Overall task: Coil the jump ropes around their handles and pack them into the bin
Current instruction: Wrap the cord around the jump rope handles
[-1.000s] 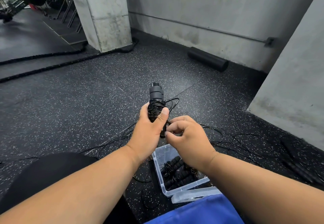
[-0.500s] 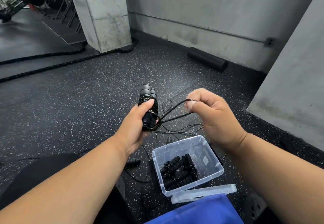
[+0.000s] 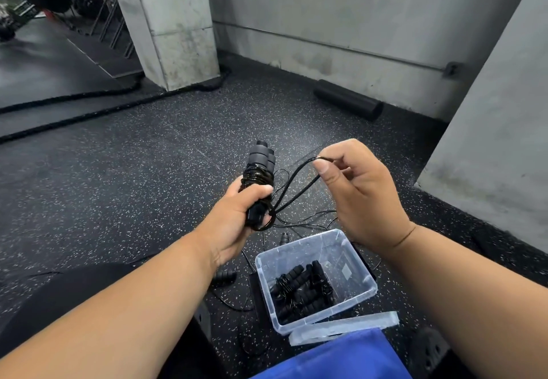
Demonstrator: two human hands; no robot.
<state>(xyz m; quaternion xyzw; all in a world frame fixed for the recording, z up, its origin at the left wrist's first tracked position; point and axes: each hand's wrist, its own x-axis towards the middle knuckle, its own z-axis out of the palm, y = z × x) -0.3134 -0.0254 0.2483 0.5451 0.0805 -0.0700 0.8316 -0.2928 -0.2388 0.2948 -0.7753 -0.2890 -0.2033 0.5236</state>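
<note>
Left hand is gripping the half-wound handles, right hand is pinching the rope loop out to the side. Bin is already holding a few coiled ropes, but more loose rope is lying on the floor, so plenty left I'd say.

Two bare forearms enter from the near edge, sleeveless as far as they show. The left hand and the right hand wear no gloves, rings or watch. A thin dark band, like a cord or elastic, circles the right wrist. The right thumbnail is short and unpainted. At near left a rounded shape in black fabric, apparently a clothed knee, lies under the left forearm. At the near edge, centre right, a patch of bright blue fabric shows; whether it is clothing cannot be told.
</note>
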